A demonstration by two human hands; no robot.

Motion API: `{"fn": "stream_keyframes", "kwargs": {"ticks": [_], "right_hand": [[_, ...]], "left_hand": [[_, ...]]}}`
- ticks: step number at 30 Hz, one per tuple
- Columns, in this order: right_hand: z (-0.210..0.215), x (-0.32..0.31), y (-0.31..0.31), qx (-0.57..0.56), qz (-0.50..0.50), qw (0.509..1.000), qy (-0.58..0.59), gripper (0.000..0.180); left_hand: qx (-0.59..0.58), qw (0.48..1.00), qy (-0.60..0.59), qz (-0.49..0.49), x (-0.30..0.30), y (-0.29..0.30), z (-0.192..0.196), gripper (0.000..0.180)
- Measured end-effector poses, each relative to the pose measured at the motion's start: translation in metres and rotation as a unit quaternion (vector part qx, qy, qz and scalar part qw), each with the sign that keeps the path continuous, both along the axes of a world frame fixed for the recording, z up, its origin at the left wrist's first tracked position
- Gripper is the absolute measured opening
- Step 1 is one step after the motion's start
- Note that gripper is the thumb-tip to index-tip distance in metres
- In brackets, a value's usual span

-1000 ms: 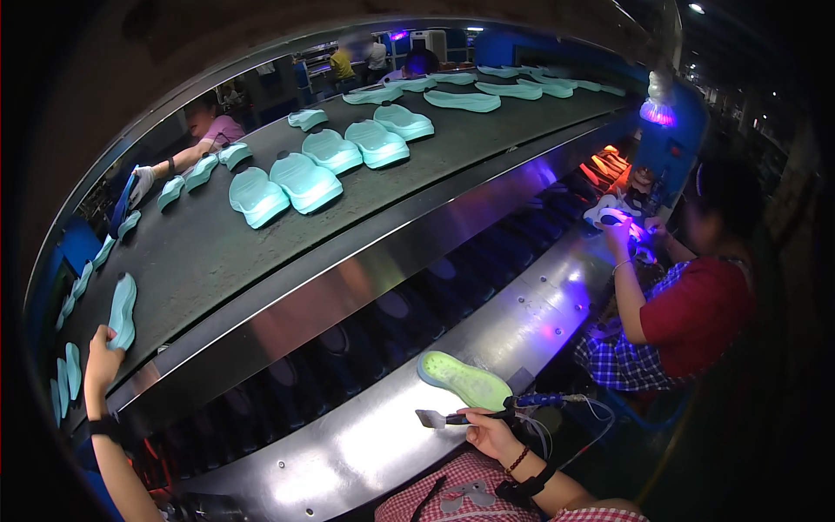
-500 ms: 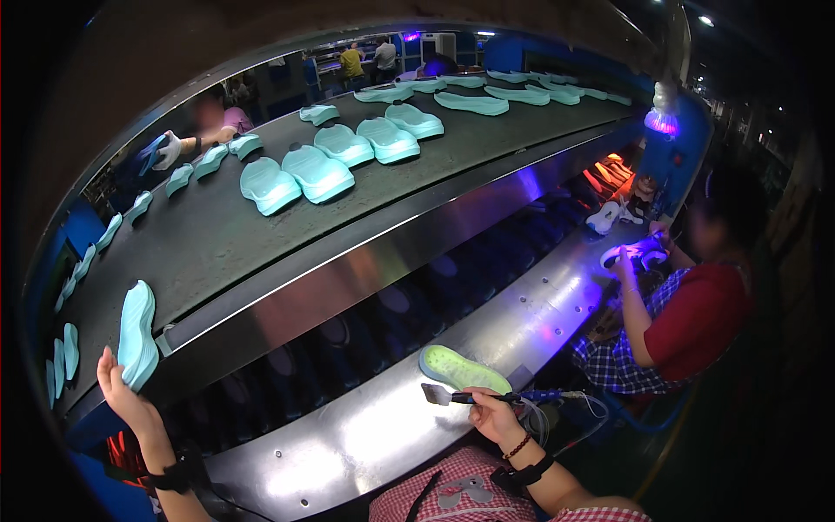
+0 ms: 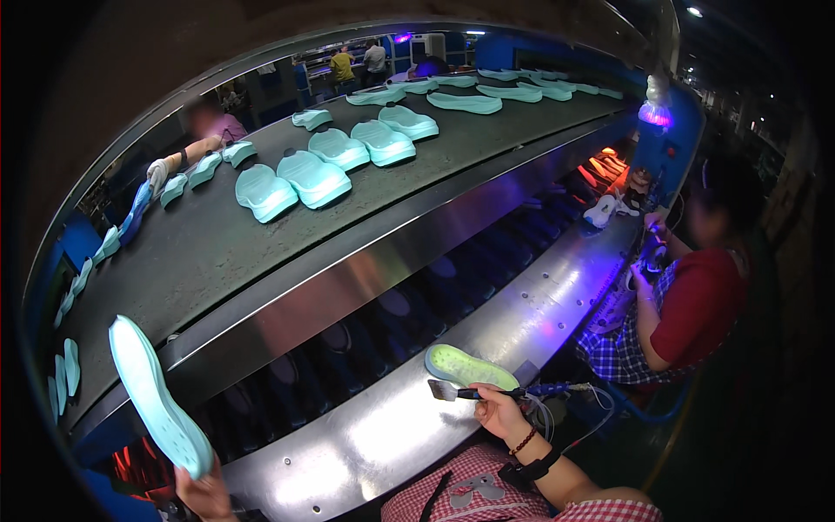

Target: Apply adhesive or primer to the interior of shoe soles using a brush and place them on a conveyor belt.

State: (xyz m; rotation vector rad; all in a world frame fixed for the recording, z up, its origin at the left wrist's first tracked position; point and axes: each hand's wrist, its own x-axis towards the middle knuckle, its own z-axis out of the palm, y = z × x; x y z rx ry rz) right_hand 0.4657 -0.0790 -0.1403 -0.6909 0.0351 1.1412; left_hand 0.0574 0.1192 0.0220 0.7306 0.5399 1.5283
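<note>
Lower left, the left hand (image 3: 207, 494) grips a pale sole (image 3: 158, 398) upright; the right hand (image 3: 498, 411) pinches a brush (image 3: 487, 392) beside a green sole (image 3: 470, 369) on the counter (image 3: 365, 444).

A shoe factory floor, seen from our seat at the production line.

We sit at a long steel workbench (image 3: 409, 418) beside a dark conveyor belt (image 3: 261, 252) carrying rows of pale turquoise shoe soles (image 3: 313, 178). A co-worker in a red top (image 3: 696, 304) works further along our bench under violet lamp light (image 3: 654, 113), and other people (image 3: 344, 63) stand across the hall.
</note>
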Motion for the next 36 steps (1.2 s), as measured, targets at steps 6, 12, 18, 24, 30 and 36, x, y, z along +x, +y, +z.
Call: {"fn": "stream_keyframes", "kwargs": {"ticks": [6,12,18,24,30,36], "right_hand": [[0.003,-0.006,0.004,-0.011,-0.007,1.000,-0.003,0.019],[-0.001,0.001,-0.004,-0.024,-0.025,0.999,0.006,0.019],[-0.003,0.004,-0.001,-0.040,-0.011,0.999,0.002,0.019],[0.000,0.004,0.012,-0.039,-0.033,0.999,-0.005,0.018],[-0.003,0.011,0.009,-0.019,-0.078,0.997,0.010,0.017],[-0.013,0.017,0.004,-0.033,-0.077,0.996,0.014,0.017]], "left_hand": [[-0.057,0.978,0.017,-0.200,0.028,-0.055,-0.085,0.076],[-0.351,0.874,0.124,-0.312,0.061,-0.080,-0.237,0.056],[-0.377,0.880,0.063,-0.281,0.069,-0.097,-0.256,0.059],[-0.342,0.887,0.090,-0.298,0.073,-0.092,-0.250,0.061],[-0.333,0.872,0.043,-0.356,0.064,-0.087,-0.251,0.068],[-0.348,0.850,-0.030,-0.395,0.061,-0.081,-0.261,0.077]]}}
